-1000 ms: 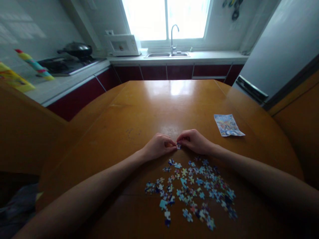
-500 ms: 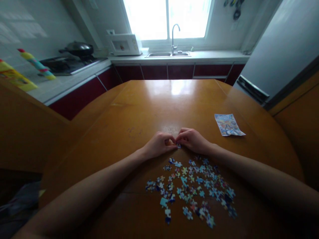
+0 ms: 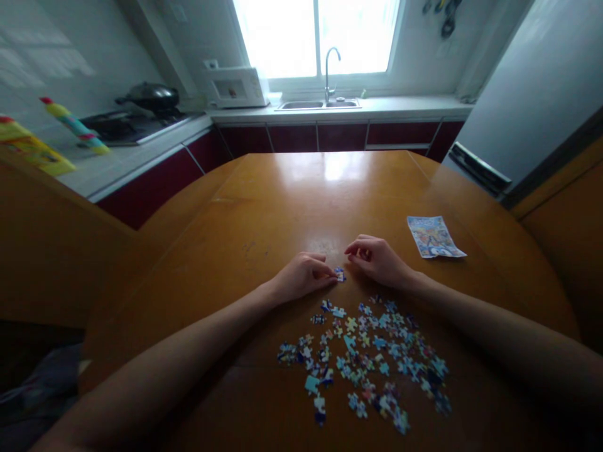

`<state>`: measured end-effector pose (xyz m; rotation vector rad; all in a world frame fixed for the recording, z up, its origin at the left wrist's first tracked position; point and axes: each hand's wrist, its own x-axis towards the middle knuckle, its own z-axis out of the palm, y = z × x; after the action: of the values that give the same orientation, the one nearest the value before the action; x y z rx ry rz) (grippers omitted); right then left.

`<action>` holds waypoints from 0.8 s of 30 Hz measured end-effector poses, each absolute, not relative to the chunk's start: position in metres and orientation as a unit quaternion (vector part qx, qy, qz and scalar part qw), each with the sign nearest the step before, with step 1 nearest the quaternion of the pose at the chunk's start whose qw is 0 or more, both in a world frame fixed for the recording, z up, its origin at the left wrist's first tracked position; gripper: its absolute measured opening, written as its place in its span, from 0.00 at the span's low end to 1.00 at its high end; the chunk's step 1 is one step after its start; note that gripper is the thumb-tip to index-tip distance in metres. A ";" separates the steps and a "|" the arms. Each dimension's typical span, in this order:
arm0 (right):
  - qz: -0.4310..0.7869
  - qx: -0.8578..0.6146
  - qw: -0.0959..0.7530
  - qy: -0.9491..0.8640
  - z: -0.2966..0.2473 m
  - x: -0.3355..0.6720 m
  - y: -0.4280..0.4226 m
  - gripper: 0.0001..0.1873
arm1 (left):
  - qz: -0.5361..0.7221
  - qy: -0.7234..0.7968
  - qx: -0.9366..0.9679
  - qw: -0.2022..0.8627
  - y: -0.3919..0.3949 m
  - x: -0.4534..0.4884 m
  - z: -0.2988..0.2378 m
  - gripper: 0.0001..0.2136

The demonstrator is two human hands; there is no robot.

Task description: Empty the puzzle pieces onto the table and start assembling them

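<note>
Right hand [image 3: 377,258], half-open and seemingly empty, has drawn off the jigsaw piece [image 3: 341,275] the left hand [image 3: 302,276] pinches, best held lightly.

Ahead of you, a tap [image 3: 326,75] rises over the sink [image 3: 301,105], before a bright window [image 3: 355,37]. To your left are a microwave [image 3: 235,86], a pan [image 3: 154,97] on the stove [image 3: 149,131] and a bottle [image 3: 75,127]; to your right stands a fridge [image 3: 527,100].

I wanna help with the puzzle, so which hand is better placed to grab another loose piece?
Probably the right hand: it looks empty, near the scattered pieces, while the left hand touches a small puzzle bit.
</note>
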<state>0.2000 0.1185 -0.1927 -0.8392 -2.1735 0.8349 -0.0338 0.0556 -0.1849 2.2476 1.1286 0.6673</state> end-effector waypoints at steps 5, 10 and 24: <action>0.325 -0.286 0.245 -0.867 -0.186 0.200 0.106 0.07 | 0.250 0.421 0.832 0.262 0.055 -0.033 -0.184 0.09; 0.316 -0.293 0.209 -0.878 -0.183 0.196 0.102 0.06 | 0.261 0.429 0.824 0.262 0.055 -0.030 -0.182 0.09; 0.321 -0.261 0.211 -0.886 -0.183 0.199 0.103 0.07 | 0.254 0.444 0.827 0.232 0.054 -0.030 -0.181 0.07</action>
<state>0.1994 0.1031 -0.1834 -0.7261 -2.4610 0.8918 -0.0299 0.0543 -0.1810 2.2739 1.2188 0.6988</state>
